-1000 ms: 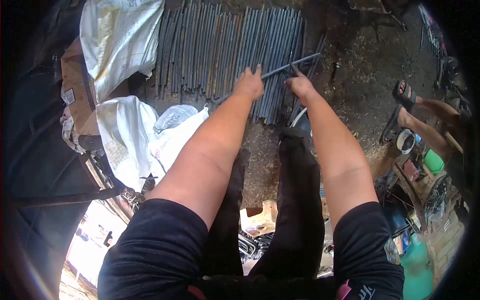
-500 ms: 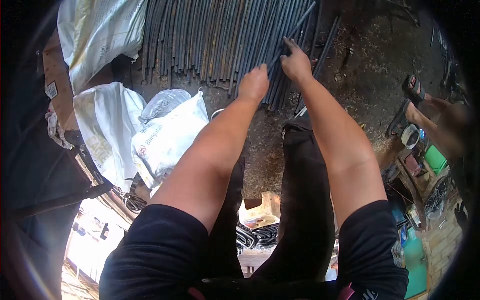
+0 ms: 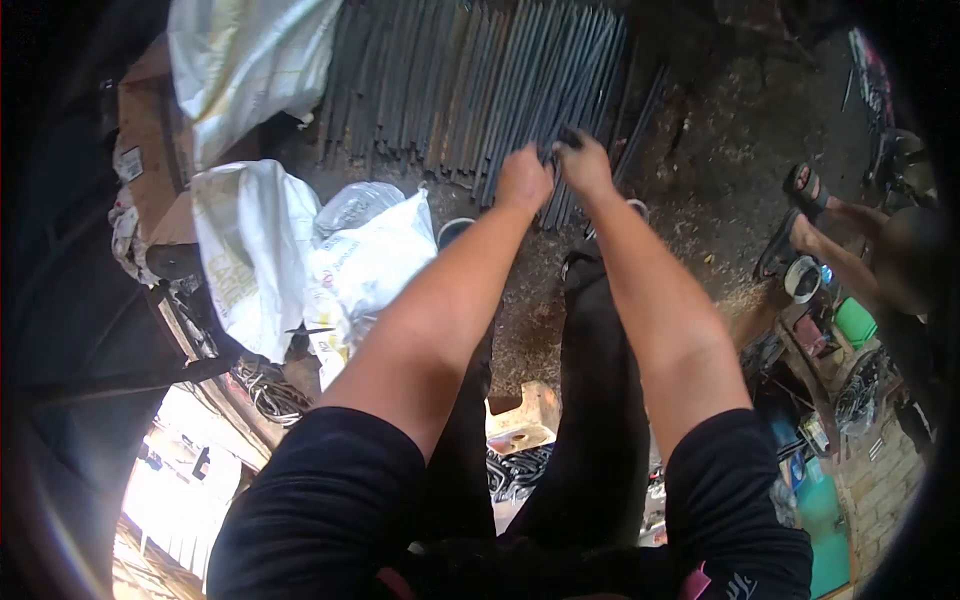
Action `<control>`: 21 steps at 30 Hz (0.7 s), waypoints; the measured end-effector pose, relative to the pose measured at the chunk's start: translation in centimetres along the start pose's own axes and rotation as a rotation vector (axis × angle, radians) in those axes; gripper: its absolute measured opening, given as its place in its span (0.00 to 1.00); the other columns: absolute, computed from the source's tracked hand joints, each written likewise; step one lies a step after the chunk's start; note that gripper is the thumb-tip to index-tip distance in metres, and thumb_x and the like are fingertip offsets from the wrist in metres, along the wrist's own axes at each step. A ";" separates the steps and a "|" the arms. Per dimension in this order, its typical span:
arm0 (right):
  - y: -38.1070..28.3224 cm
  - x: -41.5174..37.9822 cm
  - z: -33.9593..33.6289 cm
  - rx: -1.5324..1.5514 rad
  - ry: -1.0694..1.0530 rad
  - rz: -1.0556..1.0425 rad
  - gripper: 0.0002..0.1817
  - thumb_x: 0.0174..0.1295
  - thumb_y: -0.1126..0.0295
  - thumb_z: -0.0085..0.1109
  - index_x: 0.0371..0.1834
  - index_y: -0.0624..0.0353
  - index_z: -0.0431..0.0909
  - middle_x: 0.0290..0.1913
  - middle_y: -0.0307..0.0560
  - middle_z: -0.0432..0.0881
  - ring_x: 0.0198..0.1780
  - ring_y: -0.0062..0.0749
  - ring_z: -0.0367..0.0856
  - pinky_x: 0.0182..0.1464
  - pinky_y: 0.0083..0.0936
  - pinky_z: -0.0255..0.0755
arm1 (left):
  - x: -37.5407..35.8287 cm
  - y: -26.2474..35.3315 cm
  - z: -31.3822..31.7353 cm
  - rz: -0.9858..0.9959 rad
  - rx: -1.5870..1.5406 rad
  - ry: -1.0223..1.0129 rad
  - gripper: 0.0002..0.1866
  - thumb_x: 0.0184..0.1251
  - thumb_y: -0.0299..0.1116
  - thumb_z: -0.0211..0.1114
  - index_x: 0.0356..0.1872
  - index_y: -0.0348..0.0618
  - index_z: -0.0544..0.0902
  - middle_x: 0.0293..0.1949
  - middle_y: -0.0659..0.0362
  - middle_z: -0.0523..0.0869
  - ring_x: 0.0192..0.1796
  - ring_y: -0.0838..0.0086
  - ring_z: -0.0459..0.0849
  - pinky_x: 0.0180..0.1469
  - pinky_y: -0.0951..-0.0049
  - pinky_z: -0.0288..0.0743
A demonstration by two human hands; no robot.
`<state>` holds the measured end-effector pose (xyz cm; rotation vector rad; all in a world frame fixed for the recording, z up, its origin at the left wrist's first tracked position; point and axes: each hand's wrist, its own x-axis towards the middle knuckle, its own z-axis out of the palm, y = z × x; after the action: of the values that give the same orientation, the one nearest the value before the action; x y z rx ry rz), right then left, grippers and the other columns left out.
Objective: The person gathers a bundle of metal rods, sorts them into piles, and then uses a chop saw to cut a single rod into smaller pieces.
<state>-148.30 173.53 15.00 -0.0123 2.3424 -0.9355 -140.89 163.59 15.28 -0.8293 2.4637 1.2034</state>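
Observation:
Many dark metal rods (image 3: 450, 100) lie side by side on the ground in front of me, their near ends pointing toward my feet. My left hand (image 3: 524, 180) is closed in a fist at the near ends of the right-hand rods. Close beside it, my right hand (image 3: 586, 168) is closed over the same rods, its fingertips blackened. The hands almost touch. Blur and the fingers themselves hide how many rods are in each grip.
White sacks (image 3: 245, 250) and a clear plastic bag (image 3: 358, 208) lie at the left, by a cardboard box (image 3: 155, 120). A round container (image 3: 455, 230) stands near my left forearm. Another person's sandalled foot (image 3: 800, 230) is at the right. A pale stool-like block (image 3: 530, 415) sits between my legs.
Both hands have come back toward me along the rods, and the right has drawn closer to the left. The right fingers, stretched forward before, are now curled. The view has shifted slightly.

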 end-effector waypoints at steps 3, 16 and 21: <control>-2.6 -5.2 -0.2 0.432 -0.022 0.102 0.21 0.58 0.67 0.58 0.51 0.70 0.77 0.47 0.60 0.82 0.50 0.38 0.81 0.52 0.26 0.71 | -4.6 4.2 -5.8 -0.104 -0.257 0.103 0.14 0.57 0.36 0.61 0.37 0.34 0.80 0.37 0.39 0.83 0.45 0.47 0.81 0.47 0.54 0.75; -30.9 -38.9 -5.8 0.568 -0.719 0.250 0.14 0.66 0.69 0.52 0.51 0.64 0.74 0.42 0.46 0.79 0.43 0.32 0.79 0.45 0.29 0.75 | -39.6 8.4 -34.3 -0.410 -0.587 0.415 0.18 0.59 0.43 0.62 0.41 0.37 0.81 0.39 0.44 0.84 0.44 0.51 0.83 0.47 0.59 0.75; -31.8 -49.8 -3.6 0.148 -1.174 0.023 0.13 0.65 0.73 0.48 0.52 0.62 0.74 0.47 0.50 0.78 0.49 0.36 0.78 0.51 0.31 0.72 | -53.6 5.0 -33.1 -0.592 -0.653 0.679 0.20 0.55 0.45 0.61 0.38 0.36 0.83 0.37 0.43 0.85 0.42 0.53 0.84 0.47 0.61 0.75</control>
<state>-116.28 163.03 63.71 -0.3686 1.1840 -0.7641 -101.09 159.93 64.20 -2.2630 1.9148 1.6675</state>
